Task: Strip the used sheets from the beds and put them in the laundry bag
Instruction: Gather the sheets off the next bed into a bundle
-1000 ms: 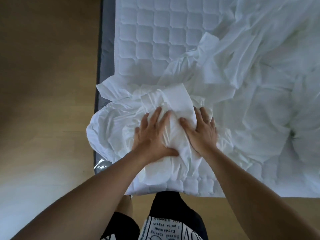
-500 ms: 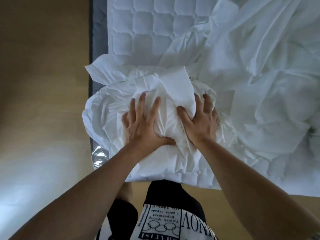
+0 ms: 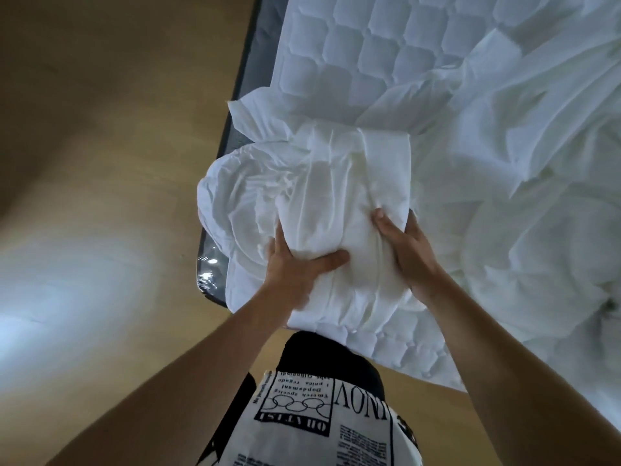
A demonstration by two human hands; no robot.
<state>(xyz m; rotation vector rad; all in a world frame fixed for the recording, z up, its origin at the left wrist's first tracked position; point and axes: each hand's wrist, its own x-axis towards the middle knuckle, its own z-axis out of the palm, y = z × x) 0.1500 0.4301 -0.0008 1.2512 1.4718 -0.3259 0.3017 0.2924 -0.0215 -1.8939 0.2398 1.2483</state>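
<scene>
Sheet (image 3: pixel 322 196), bunched into a white wad, sits on the near left corner of the quilted mattress (image 3: pixel 353 55). My left hand (image 3: pixel 295 264) and right hand (image 3: pixel 408 253) clutch its near end, thumbs dug into the cloth.

the left hand (image 3: pixel 295 264) has its fingers buried in the bundled sheet (image 3: pixel 322 203); the mattress (image 3: pixel 339 45) runs off frame at 12 and 3 o'clock.
</scene>
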